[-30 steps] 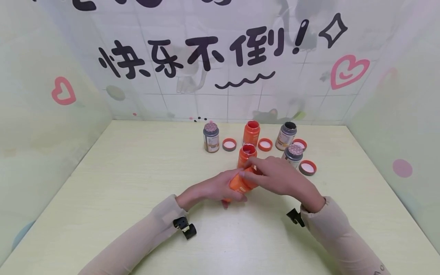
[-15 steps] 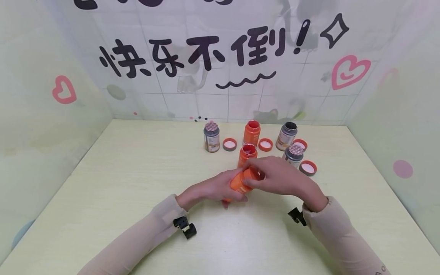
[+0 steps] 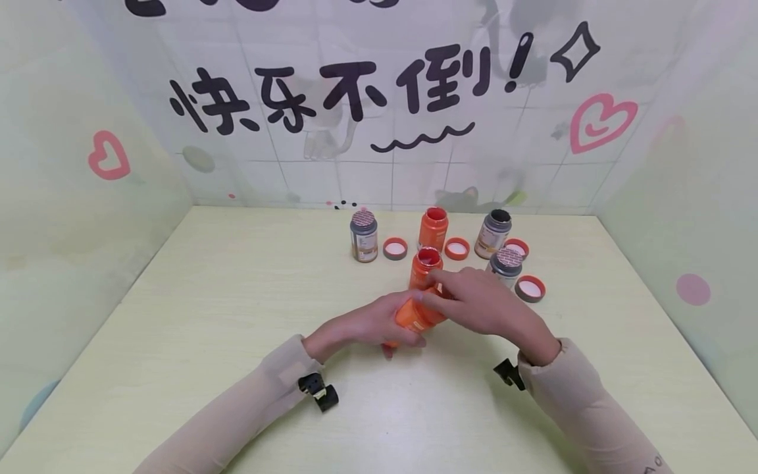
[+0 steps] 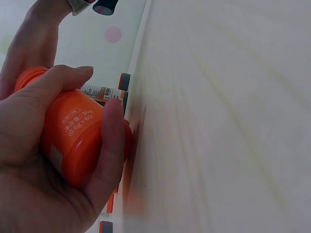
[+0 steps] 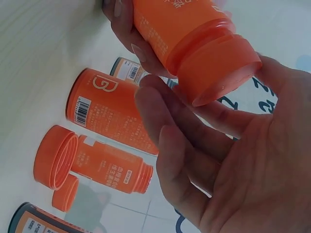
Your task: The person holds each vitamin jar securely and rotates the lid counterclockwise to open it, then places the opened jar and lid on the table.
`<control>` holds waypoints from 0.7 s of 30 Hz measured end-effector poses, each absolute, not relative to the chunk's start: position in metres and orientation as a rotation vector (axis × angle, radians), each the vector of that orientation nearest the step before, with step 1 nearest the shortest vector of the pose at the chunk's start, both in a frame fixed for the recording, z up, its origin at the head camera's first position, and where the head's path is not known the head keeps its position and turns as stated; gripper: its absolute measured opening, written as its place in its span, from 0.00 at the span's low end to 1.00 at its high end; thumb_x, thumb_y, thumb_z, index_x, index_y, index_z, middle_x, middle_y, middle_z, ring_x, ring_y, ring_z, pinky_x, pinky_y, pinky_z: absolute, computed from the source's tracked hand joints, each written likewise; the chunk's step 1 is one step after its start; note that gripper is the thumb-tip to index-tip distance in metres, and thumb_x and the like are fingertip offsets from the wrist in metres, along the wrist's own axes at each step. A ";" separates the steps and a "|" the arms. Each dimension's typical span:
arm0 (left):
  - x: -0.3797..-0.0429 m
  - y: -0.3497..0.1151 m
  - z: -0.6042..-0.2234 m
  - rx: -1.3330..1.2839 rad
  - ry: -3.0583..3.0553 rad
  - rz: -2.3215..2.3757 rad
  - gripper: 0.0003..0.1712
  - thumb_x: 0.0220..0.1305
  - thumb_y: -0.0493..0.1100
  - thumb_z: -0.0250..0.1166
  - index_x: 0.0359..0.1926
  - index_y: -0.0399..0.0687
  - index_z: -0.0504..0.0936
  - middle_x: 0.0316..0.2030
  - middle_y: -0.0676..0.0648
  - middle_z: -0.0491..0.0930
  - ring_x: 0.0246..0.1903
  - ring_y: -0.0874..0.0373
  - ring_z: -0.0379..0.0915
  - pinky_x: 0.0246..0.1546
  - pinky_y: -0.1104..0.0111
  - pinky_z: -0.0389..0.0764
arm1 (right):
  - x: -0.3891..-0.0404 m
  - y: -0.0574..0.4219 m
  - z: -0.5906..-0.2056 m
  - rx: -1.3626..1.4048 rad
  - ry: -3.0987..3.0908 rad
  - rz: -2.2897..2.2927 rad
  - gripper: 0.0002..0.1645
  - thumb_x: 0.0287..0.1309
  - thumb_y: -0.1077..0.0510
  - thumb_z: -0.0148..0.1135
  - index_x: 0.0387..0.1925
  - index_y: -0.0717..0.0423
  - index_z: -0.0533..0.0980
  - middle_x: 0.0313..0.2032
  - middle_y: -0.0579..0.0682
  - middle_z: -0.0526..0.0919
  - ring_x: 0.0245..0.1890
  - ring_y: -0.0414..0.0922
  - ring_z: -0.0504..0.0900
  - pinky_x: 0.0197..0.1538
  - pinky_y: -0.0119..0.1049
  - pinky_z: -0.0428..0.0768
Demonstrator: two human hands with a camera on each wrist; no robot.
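Observation:
In the head view my left hand (image 3: 373,321) grips a tilted orange bottle (image 3: 410,317) by its body, clear of the table. The left wrist view shows the thumb and fingers curled round that bottle (image 4: 73,128), its base toward the camera. My right hand (image 3: 482,304) comes in from the right at the bottle's top. Seen from the right wrist, its thumb and fingers are round the orange cap (image 5: 218,68), which still sits on the neck. Just behind the hands stands an uncapped orange bottle (image 3: 425,271).
Another uncapped orange bottle (image 3: 433,229) and an uncapped grey bottle (image 3: 493,237) stand at the back. Grey bottles with foil-sealed mouths stand left (image 3: 364,240) and right (image 3: 506,262). Loose caps lie among them, such as an orange cap (image 3: 456,249) and a grey cap (image 3: 530,288).
My right hand's fingers have turned on the cap, one way and then back, so its pose now resembles that of a second ago. The left hand and bottle stay in place.

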State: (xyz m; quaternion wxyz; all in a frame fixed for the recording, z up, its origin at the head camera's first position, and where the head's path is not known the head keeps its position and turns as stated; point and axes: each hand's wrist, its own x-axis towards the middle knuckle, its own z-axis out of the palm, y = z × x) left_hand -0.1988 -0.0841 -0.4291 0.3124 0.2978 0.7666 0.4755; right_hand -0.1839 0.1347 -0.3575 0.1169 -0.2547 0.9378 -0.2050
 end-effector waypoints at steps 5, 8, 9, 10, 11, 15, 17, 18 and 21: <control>-0.198 -0.085 -0.429 0.783 2.024 1.250 0.31 0.63 0.45 0.71 0.64 0.62 0.69 0.48 0.48 0.76 0.24 0.54 0.78 0.22 0.65 0.84 | -0.185 0.135 -0.357 -0.746 2.726 -0.581 0.19 0.70 0.35 0.57 0.44 0.42 0.80 0.19 0.42 0.74 0.22 0.41 0.74 0.30 0.35 0.71; -0.198 -0.084 -0.429 0.792 2.026 1.250 0.30 0.63 0.45 0.71 0.63 0.62 0.69 0.47 0.48 0.77 0.24 0.54 0.78 0.22 0.64 0.85 | -0.185 0.136 -0.357 -0.755 2.704 -0.586 0.18 0.69 0.37 0.58 0.50 0.41 0.80 0.21 0.41 0.76 0.24 0.41 0.75 0.31 0.36 0.73; -0.198 -0.084 -0.430 0.795 2.026 1.250 0.31 0.63 0.45 0.71 0.63 0.63 0.69 0.47 0.48 0.77 0.24 0.54 0.78 0.21 0.64 0.85 | -0.184 0.136 -0.356 -0.758 2.697 -0.589 0.18 0.69 0.38 0.59 0.52 0.41 0.79 0.22 0.41 0.76 0.25 0.41 0.76 0.31 0.36 0.73; -0.198 -0.084 -0.430 0.797 2.026 1.250 0.31 0.63 0.45 0.71 0.64 0.63 0.69 0.47 0.48 0.77 0.24 0.54 0.78 0.21 0.64 0.85 | -0.184 0.136 -0.356 -0.761 2.692 -0.592 0.19 0.68 0.39 0.60 0.54 0.41 0.79 0.23 0.40 0.77 0.26 0.40 0.76 0.32 0.36 0.74; -0.199 -0.085 -0.430 0.797 2.025 1.250 0.31 0.63 0.46 0.71 0.64 0.63 0.69 0.47 0.48 0.77 0.24 0.54 0.79 0.22 0.64 0.85 | -0.184 0.137 -0.356 -0.764 2.689 -0.596 0.19 0.67 0.39 0.61 0.55 0.40 0.79 0.23 0.40 0.77 0.26 0.40 0.76 0.32 0.36 0.74; -0.199 -0.085 -0.430 0.801 2.025 1.252 0.32 0.62 0.46 0.71 0.64 0.65 0.69 0.47 0.49 0.77 0.26 0.54 0.79 0.22 0.64 0.85 | -0.185 0.137 -0.356 -0.772 2.678 -0.615 0.21 0.66 0.40 0.63 0.56 0.40 0.78 0.25 0.40 0.78 0.28 0.40 0.77 0.32 0.36 0.76; -0.199 -0.084 -0.430 0.800 2.023 1.255 0.31 0.63 0.45 0.72 0.63 0.64 0.69 0.47 0.49 0.77 0.25 0.54 0.79 0.22 0.64 0.85 | -0.185 0.137 -0.356 -0.766 2.679 -0.624 0.21 0.67 0.38 0.62 0.57 0.39 0.78 0.27 0.39 0.79 0.30 0.40 0.78 0.34 0.36 0.77; -0.199 -0.084 -0.430 0.797 2.023 1.257 0.31 0.63 0.45 0.72 0.63 0.64 0.69 0.47 0.48 0.77 0.24 0.54 0.79 0.22 0.64 0.85 | -0.185 0.137 -0.356 -0.760 2.683 -0.627 0.21 0.68 0.36 0.60 0.56 0.39 0.78 0.28 0.39 0.80 0.30 0.40 0.78 0.34 0.36 0.77; -0.198 -0.084 -0.430 0.779 2.018 1.260 0.30 0.63 0.45 0.72 0.63 0.64 0.69 0.46 0.48 0.77 0.23 0.54 0.78 0.22 0.65 0.85 | -0.186 0.136 -0.358 -0.743 2.699 -0.627 0.22 0.69 0.32 0.56 0.53 0.39 0.78 0.28 0.39 0.82 0.31 0.40 0.79 0.36 0.36 0.78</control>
